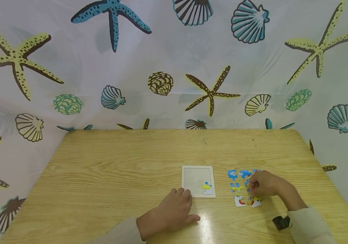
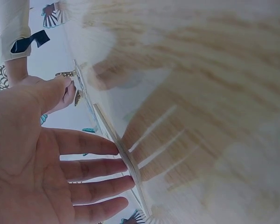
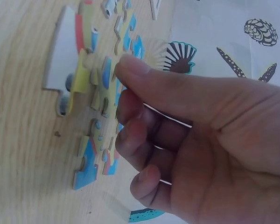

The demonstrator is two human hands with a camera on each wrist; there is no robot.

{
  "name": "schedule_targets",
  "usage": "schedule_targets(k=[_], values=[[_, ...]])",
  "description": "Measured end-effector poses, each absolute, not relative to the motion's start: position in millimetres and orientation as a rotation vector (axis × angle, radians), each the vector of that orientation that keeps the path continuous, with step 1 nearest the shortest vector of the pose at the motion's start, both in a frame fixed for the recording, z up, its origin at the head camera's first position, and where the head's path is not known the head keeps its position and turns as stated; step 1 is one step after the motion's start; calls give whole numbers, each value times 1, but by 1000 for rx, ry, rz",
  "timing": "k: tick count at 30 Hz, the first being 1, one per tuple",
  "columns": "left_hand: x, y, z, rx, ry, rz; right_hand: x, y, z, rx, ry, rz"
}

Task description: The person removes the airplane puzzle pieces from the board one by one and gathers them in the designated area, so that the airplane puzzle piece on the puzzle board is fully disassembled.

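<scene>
A small square puzzle tray (image 1: 197, 168) with a pale rim lies on the wooden table. One puzzle piece (image 1: 207, 190), blue, yellow and white, sits in its lower right corner. My left hand (image 1: 176, 210) rests at the tray's lower left, and in the left wrist view its straight fingertips (image 2: 126, 181) meet the tray's edge (image 2: 123, 154). To the right, my right hand (image 1: 264, 184) is over a group of loose puzzle pieces (image 1: 239, 201). Its fingers are loosely curled in the right wrist view, the thumb tip close beside a piece (image 3: 106, 77), and no piece shows between them.
The loose pieces form rough rows right of the tray, some covered by the right hand. A white, red and yellow piece (image 3: 63, 56) lies nearest the right wrist camera. A cloth with shells and starfish (image 1: 161, 51) hangs behind the table (image 1: 101, 169).
</scene>
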State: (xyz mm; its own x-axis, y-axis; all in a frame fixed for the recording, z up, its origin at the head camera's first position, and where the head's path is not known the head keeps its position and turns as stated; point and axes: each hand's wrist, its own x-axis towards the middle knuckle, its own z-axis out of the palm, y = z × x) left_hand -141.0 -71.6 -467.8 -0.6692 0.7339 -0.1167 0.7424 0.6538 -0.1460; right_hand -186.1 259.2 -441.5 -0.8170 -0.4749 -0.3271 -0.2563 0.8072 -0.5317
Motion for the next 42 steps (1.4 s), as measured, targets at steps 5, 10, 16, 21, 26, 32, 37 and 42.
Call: schedule_targets(k=[5,10,16,21,26,32,37,42], values=[[-140,-71,-467,1253,2810,-284,-191,259,-437,-521,2535,-666],[-141,-70,-467,1252,2807,-289,-199,252,-432,-494,2525,-684],[-142,-70,-466,1257,2829,-291,-209,236,-428,-525,2576,-678],[-142,-70,-466,1244,2817,-271,-217,220,-430,-536,2617,-705],[-142,-71,-468,1234,2801,-240,-221,203,-436,-567,2664,-684],[-143,-71,-469,1224,2794,-229,-223,183,-443,-590,2688,-673],[-143,-72,-470,1239,2805,-223,-224,170,-449,-555,2666,-688],[-143,-72,-470,1256,2809,-215,-222,158,-455,-545,2659,-689]])
